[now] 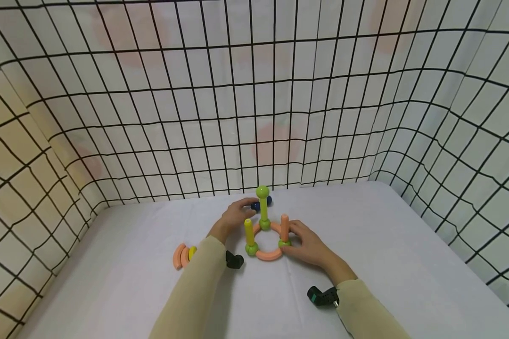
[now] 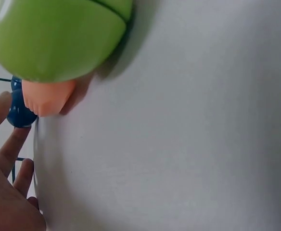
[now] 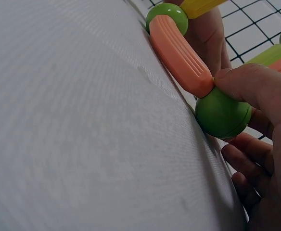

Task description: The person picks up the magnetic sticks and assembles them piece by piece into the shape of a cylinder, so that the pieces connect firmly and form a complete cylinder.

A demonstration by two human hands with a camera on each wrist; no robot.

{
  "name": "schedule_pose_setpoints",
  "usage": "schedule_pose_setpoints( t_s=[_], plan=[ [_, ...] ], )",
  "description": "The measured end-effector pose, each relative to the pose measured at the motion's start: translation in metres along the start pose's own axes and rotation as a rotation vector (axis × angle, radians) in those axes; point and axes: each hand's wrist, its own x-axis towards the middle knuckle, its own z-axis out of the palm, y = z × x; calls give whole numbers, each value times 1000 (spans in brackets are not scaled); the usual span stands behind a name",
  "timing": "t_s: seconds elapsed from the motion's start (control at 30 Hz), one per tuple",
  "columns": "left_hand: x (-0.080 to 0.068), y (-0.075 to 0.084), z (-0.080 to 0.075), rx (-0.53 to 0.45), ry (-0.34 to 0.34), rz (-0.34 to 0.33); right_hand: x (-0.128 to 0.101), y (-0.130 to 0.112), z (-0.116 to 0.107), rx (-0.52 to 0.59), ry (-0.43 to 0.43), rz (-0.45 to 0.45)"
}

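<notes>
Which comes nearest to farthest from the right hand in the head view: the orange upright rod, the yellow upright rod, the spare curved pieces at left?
From the right hand:
1. Orange upright rod, right side of the ring, at the fingertips.
2. Yellow upright rod, across the ring on its left side.
3. Spare curved pieces, apart on the table, far left.

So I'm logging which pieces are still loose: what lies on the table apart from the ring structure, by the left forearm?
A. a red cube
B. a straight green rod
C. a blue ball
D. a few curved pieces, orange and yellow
D: the head view shows curved orange and yellow pieces lying on the table beside the left sleeve, apart from the ring structure.
</notes>
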Motion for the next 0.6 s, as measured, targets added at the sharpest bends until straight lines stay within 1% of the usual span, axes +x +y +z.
schedule_pose_setpoints(
  t_s=[0.07, 0.17, 0.27, 0.47, 0.6],
  plan=[
    [2, -2, 1, 20, 9, -4, 0, 0, 0, -1, 2, -7],
    [3, -2, 2, 71, 28, 10, 0, 0, 0, 0, 5, -10],
    [0, -2, 2, 94, 38, 28, 0, -1, 0, 1, 4, -11],
    [-9, -1, 0, 42, 14, 38, 0, -1, 0, 5, 5, -8],
    [-11, -3, -3, 35, 14, 23, -1, 0, 1, 4, 5, -5]
  ],
)
